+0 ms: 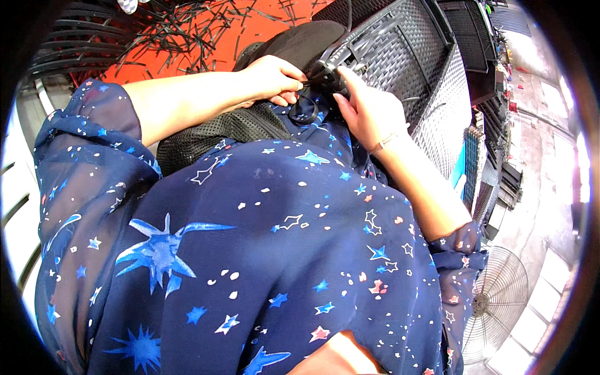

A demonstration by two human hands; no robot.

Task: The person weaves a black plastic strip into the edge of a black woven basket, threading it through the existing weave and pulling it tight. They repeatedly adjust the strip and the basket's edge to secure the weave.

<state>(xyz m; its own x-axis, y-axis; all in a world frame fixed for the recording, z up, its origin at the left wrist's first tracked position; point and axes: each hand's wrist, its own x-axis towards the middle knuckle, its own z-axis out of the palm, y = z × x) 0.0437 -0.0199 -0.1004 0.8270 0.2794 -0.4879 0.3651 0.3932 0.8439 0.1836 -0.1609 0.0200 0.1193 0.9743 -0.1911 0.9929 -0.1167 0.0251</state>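
My left hand [270,80] is closed, its thumb and fingers pinching a thin black strip [306,82] beside the wicker frame. A loop of black strip [304,111] hangs below the fingertips. My right hand [374,112] is at the near corner of the black woven wicker piece [400,59]. Its thumb and index finger are stretched apart, the index tip close to the frame's edge; the other fingers are mostly hidden. Loose strip ends bunch at the corner between both hands. A dark rounded pad [300,45] lies just beyond my left hand.
Many cut black strips lie scattered on the red floor [215,37] at the far left. Black mesh fabric [219,134] covers my lap under the left forearm. More dark wicker frames [465,31] stand at the far right. A large round fan [497,306] is at the lower right.
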